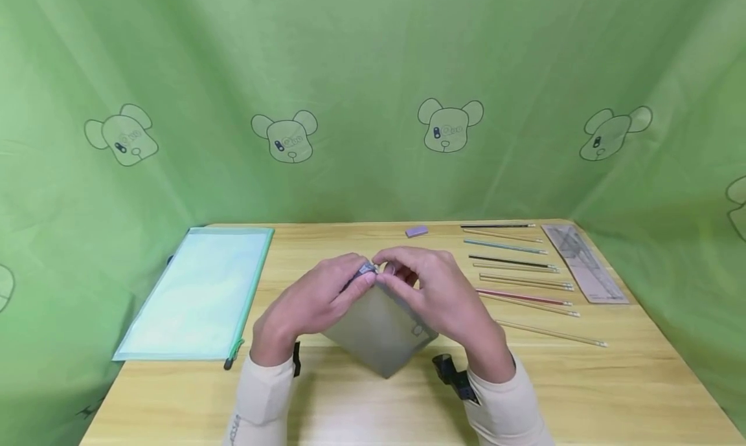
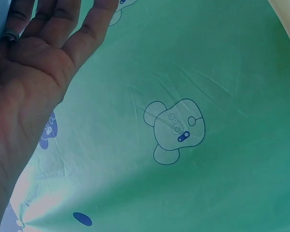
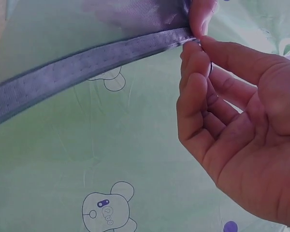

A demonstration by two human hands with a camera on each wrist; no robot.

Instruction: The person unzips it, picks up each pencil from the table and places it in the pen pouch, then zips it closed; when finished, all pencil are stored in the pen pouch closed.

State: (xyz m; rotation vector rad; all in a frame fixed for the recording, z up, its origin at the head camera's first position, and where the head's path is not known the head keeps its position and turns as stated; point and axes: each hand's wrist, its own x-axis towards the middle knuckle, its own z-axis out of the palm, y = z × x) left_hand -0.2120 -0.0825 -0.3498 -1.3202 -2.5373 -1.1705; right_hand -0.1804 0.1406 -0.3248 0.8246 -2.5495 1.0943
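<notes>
A grey zip pouch (image 1: 373, 333) is held up above the table between both hands, tilted with one corner pointing down. My left hand (image 1: 315, 297) pinches its top corner between thumb and fingers. Close against it, my right hand (image 1: 445, 294) pinches the end of the zipped edge with thumb and forefinger. In the right wrist view the zipped edge (image 3: 87, 63) runs as a dark band to the fingertips; what exactly they grasp there is mostly hidden. The left wrist view shows the left palm (image 2: 34, 72) and a strip of the pouch at the frame's edge.
A light blue zip pouch (image 1: 195, 294) lies flat on the left. Several pencils (image 1: 524, 284) lie in rows on the right, beside a packet of rulers (image 1: 585, 263). A purple eraser (image 1: 416, 231) sits at the back. Green curtain (image 1: 373, 57) surrounds the table.
</notes>
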